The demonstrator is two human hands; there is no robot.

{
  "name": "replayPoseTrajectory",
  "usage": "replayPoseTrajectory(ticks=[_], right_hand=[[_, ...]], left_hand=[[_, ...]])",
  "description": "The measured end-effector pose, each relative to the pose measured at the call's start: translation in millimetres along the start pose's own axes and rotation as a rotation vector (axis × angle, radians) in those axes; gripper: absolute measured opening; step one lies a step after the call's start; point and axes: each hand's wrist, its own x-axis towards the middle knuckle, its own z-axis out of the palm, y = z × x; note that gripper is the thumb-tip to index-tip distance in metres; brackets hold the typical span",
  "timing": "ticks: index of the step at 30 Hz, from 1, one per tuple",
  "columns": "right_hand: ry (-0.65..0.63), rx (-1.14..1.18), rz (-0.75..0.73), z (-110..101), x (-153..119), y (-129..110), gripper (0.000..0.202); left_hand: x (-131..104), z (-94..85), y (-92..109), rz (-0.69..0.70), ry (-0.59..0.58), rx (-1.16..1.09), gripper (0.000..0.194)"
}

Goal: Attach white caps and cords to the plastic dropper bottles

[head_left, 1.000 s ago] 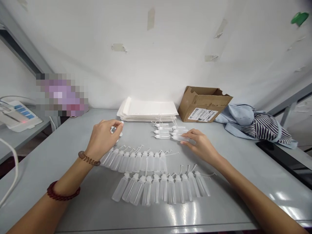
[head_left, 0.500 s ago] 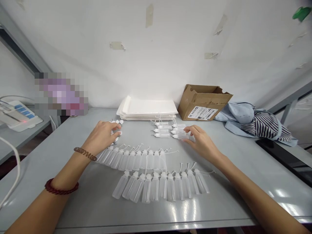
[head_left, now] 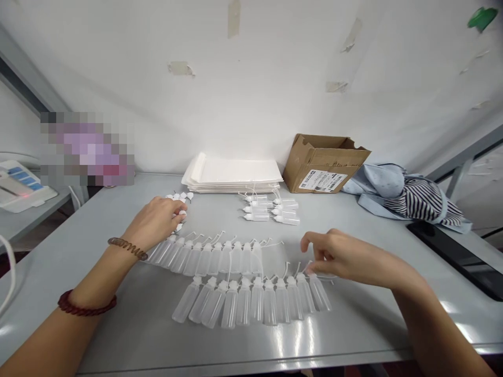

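At the left, my left hand [head_left: 157,219] is pinched on a small white cap [head_left: 183,213] at the edge of a pile of white caps [head_left: 181,197]. Its palm covers part of that pile. My right hand [head_left: 340,254] hovers by the right end of the front row of clear squeeze bottles [head_left: 257,301], thumb and forefinger apart. Its thumb is at the neck of the end bottle [head_left: 320,293]; whether it touches cannot be told. A second row of bottles [head_left: 204,257] lies behind, with thin white cap straps sticking up.
Several bottles with needle tips [head_left: 286,212] lie near a stack of white envelopes [head_left: 236,173]. Behind are a cardboard box [head_left: 324,165] and a folded blue and striped cloth [head_left: 412,196]. A black phone [head_left: 451,256] lies at the right, a white device [head_left: 23,186] at far left.
My right hand has let go of the needle-tipped bottles and come nearer, to the front row's right end. My left hand's fingers have closed in on a cap. The view has shifted slightly.
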Motion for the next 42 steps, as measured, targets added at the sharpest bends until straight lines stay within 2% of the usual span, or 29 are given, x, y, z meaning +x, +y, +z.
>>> replayPoseTrajectory(ticks=[2, 5, 9, 16, 21, 24, 27, 30, 34, 37, 39, 42], right_hand=[[-0.098, -0.021, -0.001, -1, -9, 0, 0.032], [-0.124, -0.063, 0.003, 2, -18, 1, 0.051], [-0.110, -0.111, 0.005, 5, -19, -5, 0.043], [-0.232, -0.167, 0.124, 10, -18, -16, 0.043], [-0.325, -0.123, 0.191, 13, -15, -18, 0.035], [-0.358, -0.114, 0.185, 10, -15, -19, 0.032], [-0.358, -0.063, 0.150, 2, -17, -16, 0.038], [-0.253, 0.027, 0.090, -4, -15, -10, 0.048], [0.103, 0.125, -0.037, 4, 0, -8, 0.053], [0.326, 0.137, -0.205, 19, 12, -13, 0.052], [0.390, 0.155, -0.316, 28, 16, -20, 0.054], [0.414, 0.188, -0.425, 37, 17, -33, 0.057]], left_hand=[[1, 1.0, -1, 0.006, -0.003, 0.015, 0.030], [1, 0.6, 0, 0.004, -0.011, 0.023, 0.030], [1, -1.8, 4, -0.002, -0.024, 0.025, 0.031], [1, -5.5, 7, -0.017, -0.055, 0.042, 0.034], [1, -7.5, 11, -0.020, -0.101, 0.031, 0.037], [2, -6.8, 11, -0.024, -0.108, 0.025, 0.035], [2, -5.3, 11, -0.015, -0.102, 0.020, 0.033], [1, -4.9, 12, 0.008, -0.063, -0.003, 0.033], [-3, -9.0, 23, 0.010, 0.021, -0.135, 0.033], [-11, -14.1, 41, -0.002, 0.058, -0.346, 0.032], [-18, -17.3, 56, 0.005, 0.047, -0.521, 0.032], [-30, -21.2, 79, 0.087, -0.090, -0.756, 0.030]])
